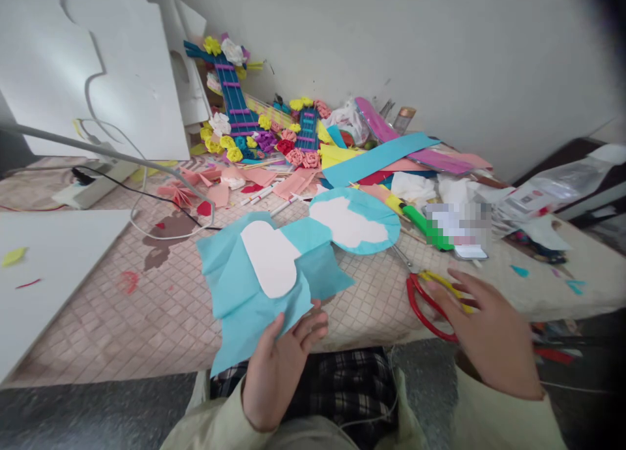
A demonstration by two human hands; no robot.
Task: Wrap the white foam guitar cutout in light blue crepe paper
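Left hand (281, 368) open at paper (229, 284); right hand (493, 336) at scissors (411, 293), grip unclear; nudged, their tip could snag the nearby disc (374, 210).

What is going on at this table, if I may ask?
A person's right hand is at the handles of the scissors, while the open left hand is at the near edge of some light blue paper. A white cutout lies on that paper, with colourful flowers farther back.
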